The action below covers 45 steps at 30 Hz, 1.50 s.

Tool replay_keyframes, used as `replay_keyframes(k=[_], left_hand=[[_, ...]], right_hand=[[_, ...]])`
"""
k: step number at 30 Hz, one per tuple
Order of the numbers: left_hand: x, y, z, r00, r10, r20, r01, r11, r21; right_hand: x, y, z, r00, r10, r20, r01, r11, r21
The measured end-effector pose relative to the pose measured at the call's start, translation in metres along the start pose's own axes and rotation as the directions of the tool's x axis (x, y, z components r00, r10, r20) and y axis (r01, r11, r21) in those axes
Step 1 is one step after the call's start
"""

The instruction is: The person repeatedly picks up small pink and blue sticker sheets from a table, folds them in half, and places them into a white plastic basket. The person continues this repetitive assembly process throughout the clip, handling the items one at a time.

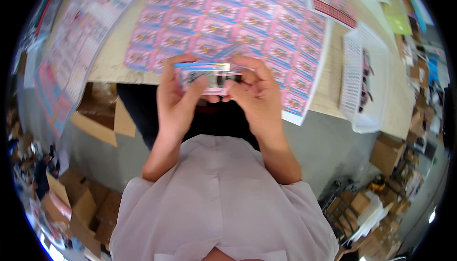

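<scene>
So both hands are on one small flat pack (pixel 209 79) with pink and blue trim, right by the middle of the table's (pixel 112 63) near edge. Left hand (pixel 175 101) has its left end gripped, thumb flat across the front. Right hand (pixel 261 94) is pinching the right end with thumb and curled fingers, next to a dark bit (pixel 233 76); can't tell exactly what that is, too blurry. Big pink-and-blue printed sheet (pixel 257 13) covers the middle, poking past the near edge on the right. White plastic basket (pixel 353 77) sits at the right edge, another printed sheet (pixel 78 46) hangs off the left.
</scene>
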State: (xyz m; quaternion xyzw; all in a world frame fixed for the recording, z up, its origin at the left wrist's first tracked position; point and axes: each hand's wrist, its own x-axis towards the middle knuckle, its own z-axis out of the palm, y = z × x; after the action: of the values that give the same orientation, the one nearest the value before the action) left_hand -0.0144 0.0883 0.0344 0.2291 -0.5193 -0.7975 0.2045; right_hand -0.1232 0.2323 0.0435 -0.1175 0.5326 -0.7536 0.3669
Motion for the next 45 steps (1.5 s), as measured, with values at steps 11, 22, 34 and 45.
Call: replay_keyframes(k=[11, 22, 34, 45], left_hand=[[0.007, -0.021, -0.004, 0.957, 0.234, 0.171, -0.273, 0.928, 0.254], [0.018, -0.023, 0.015, 0.872, 0.390, 0.295, -0.470, 0.505, 0.724], [0.021, -0.030, 0.027, 0.845, 0.370, 0.386, -0.488, 0.239, 0.840], [0.038, -0.043, 0.016, 0.810, 0.416, 0.412, -0.503, 0.134, 0.854]], right_hand=[[-0.038, -0.141, -0.122, 0.769, -0.520, -0.371, 0.307, 0.810, -0.500], [0.019, -0.245, -0.371, 0.737, -0.337, -0.586, -0.210, 0.709, -0.673], [0.111, -0.205, -0.430, 0.827, -0.323, -0.459, -0.437, 0.142, -0.888], [0.052, -0.228, -0.301, 0.718, -0.695, -0.021, -0.239, -0.218, -0.946]])
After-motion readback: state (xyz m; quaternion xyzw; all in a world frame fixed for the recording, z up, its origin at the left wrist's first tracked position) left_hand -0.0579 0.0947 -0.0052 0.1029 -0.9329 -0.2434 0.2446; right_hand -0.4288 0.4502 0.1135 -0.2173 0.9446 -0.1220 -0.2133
